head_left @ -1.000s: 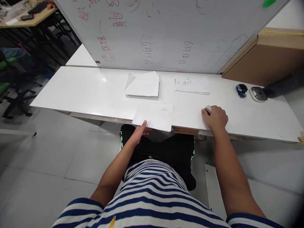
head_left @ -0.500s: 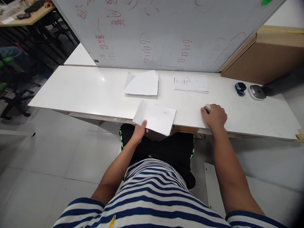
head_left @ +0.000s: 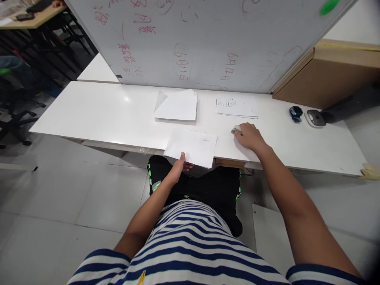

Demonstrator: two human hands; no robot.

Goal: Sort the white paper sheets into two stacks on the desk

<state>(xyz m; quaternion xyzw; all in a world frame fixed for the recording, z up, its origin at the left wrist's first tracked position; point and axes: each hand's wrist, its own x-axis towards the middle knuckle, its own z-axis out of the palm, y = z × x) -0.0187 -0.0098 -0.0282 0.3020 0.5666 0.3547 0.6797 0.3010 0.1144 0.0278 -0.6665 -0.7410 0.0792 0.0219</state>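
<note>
My left hand point(head_left: 179, 169) pinches the near edge of a few white sheets of paper point(head_left: 192, 147), thumb on top and fingers underneath. These sheets reach over the front edge of the white desk point(head_left: 97, 114). In my right hand point(head_left: 249, 136) is a small pale stapler point(head_left: 236, 130), its metal end pointing left toward the sheets. A gap of bare desk separates the stapler from the paper. My fingers cover most of the stapler's body.
A paper stack point(head_left: 176, 105) with a folded corner lies behind the held sheets. Printed sheets point(head_left: 236, 106) are to its right. Farther right are a dark watch point(head_left: 295, 113) and a grey-white device point(head_left: 315, 118). A whiteboard point(head_left: 208, 39) and cardboard box point(head_left: 303, 73) stand behind.
My right hand has moved left along the desk with the stapler, closer to the sheets. The left hand keeps its hold on the paper, with its fingers showing slightly more below.
</note>
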